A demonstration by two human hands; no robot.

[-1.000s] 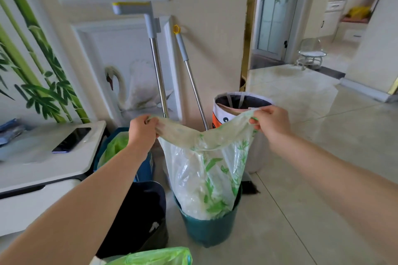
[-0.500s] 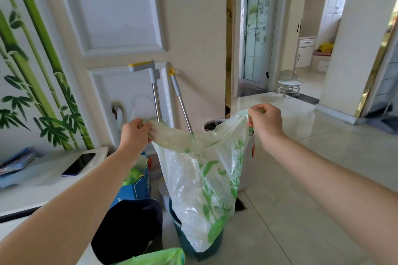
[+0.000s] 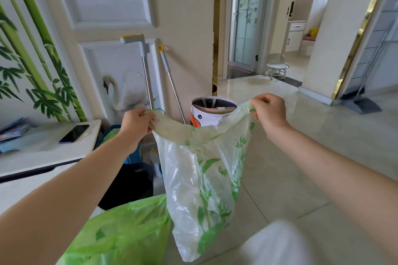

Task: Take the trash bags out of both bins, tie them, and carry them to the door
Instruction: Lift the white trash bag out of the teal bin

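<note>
A translucent white trash bag (image 3: 202, 180) printed with green leaves hangs in the air in front of me, its mouth stretched wide. My left hand (image 3: 136, 121) grips the left edge of the mouth and my right hand (image 3: 268, 111) grips the right edge. The bag hangs free of any bin. A bright green trash bag (image 3: 120, 234) lies low at the bottom left, beside it. A dark bin (image 3: 129, 183) stands behind my left forearm, partly hidden.
A white-and-orange bin (image 3: 206, 114) stands by the wall. Two mop handles (image 3: 148, 79) lean on a panelled door. A white table (image 3: 49, 148) with a phone (image 3: 74, 133) is at left. Tiled floor (image 3: 301, 135) runs right toward a glass door (image 3: 247, 15). A blurred white shape sits at bottom right.
The leaf-print bag has come fully up out of the teal bin, which is now out of sight. The view has shifted, and the green bag fills more of the bottom left.
</note>
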